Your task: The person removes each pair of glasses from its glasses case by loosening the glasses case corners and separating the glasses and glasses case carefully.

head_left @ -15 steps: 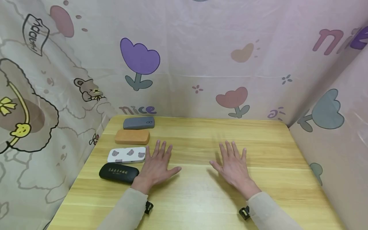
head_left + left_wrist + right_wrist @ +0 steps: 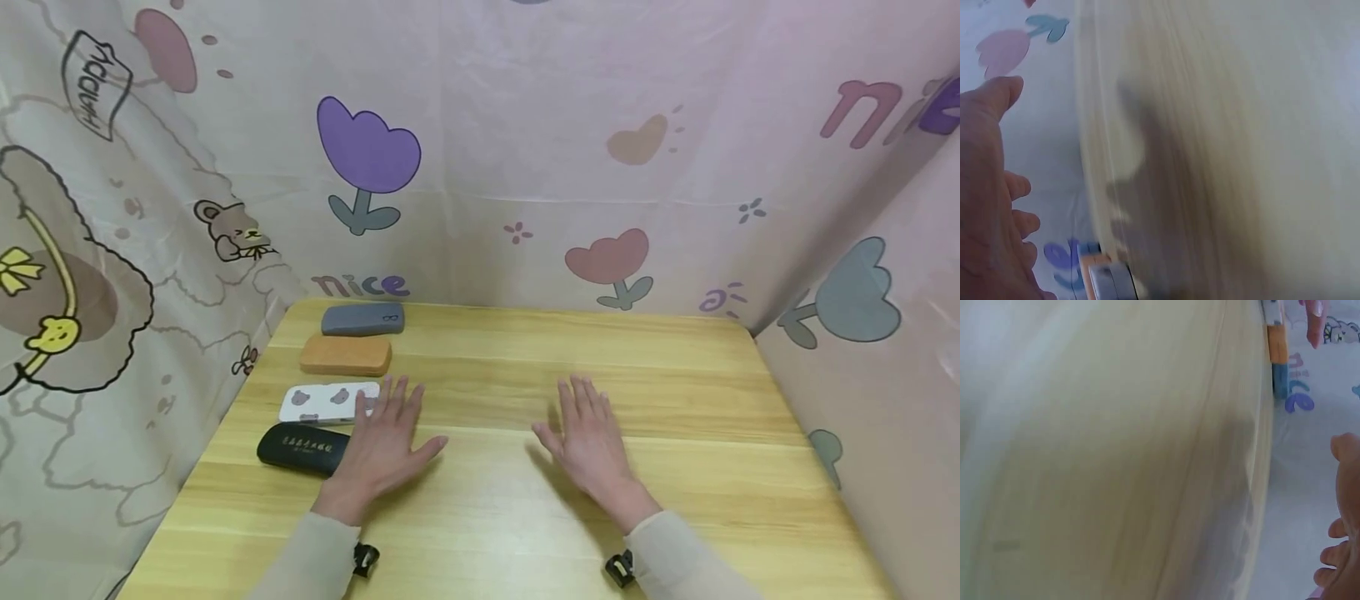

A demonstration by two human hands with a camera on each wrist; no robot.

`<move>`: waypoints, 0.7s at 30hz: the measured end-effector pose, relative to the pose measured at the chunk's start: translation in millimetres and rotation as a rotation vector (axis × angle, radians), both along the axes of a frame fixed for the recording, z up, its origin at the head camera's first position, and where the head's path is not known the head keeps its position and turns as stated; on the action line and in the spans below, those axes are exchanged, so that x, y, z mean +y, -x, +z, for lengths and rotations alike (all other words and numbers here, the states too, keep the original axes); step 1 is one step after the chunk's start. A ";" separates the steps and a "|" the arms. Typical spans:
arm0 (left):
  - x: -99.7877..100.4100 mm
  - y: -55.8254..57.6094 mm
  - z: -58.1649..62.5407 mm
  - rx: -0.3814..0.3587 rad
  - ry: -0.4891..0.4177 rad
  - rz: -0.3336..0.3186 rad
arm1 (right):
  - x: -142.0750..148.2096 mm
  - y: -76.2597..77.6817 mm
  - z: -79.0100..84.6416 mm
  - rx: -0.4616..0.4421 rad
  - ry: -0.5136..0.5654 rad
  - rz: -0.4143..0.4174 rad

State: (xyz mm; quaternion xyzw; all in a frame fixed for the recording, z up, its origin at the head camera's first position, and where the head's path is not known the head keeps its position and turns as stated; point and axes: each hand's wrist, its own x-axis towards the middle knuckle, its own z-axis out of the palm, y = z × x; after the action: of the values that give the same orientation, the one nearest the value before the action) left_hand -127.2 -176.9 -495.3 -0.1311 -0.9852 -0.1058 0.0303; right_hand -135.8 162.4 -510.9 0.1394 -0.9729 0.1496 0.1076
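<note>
Four cases are lying in a column at the left of the table [image 2: 510, 525]: from far to near, the grey case [image 2: 360, 320], the orange case [image 2: 346, 357], the white case [image 2: 321, 404] and the black case [image 2: 298, 448]. All are looking closed. Both hands are hovering palm down, fingers straight, gripping nothing; the left hand [image 2: 382, 458] is partly covering the right ends of the white and black cases, and the right hand [image 2: 592, 450] is hanging over bare wood, well apart from them.

Judging by this, no case is being handled, and the column is looking orderly; whether handling is yet to start or is over, the pictures are not showing.

The black case is carrying a line of gold characters, too small to read surely, and the grey one a small glasses mark. The curtain [image 2: 480, 125] is showing "nice" behind the grey case; its banner [image 2: 96, 87] is staying unclear.
</note>
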 end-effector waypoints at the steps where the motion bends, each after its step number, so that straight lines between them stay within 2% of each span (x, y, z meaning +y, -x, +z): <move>1: -5.2 -2.8 0.4 0.003 -0.004 0.013 | -4.2 -1.0 -0.6 0.009 0.006 0.007; 6: -32.6 -17.9 0.2 0.003 -0.037 0.101 | -27.4 -3.8 -5.2 0.050 -0.003 0.049; 12: -62.2 -37.4 -5.4 -0.041 -0.051 0.181 | -60.3 -11.0 -9.9 0.066 -0.045 0.144; 16: -76.7 -48.9 -12.5 -0.048 -0.064 0.229 | -80.2 -17.6 -12.1 0.054 -0.063 0.215; 21: -85.1 -55.1 -20.9 -0.044 -0.107 0.295 | -99.0 -26.3 -16.4 -0.014 -0.053 0.310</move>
State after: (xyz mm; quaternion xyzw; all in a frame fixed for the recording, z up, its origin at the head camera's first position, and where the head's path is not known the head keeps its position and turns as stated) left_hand -72.2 -262.0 -516.3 0.0191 -0.9872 -0.1555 0.0307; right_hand -109.6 63.3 -527.3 0.2897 -0.9441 0.1397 0.0725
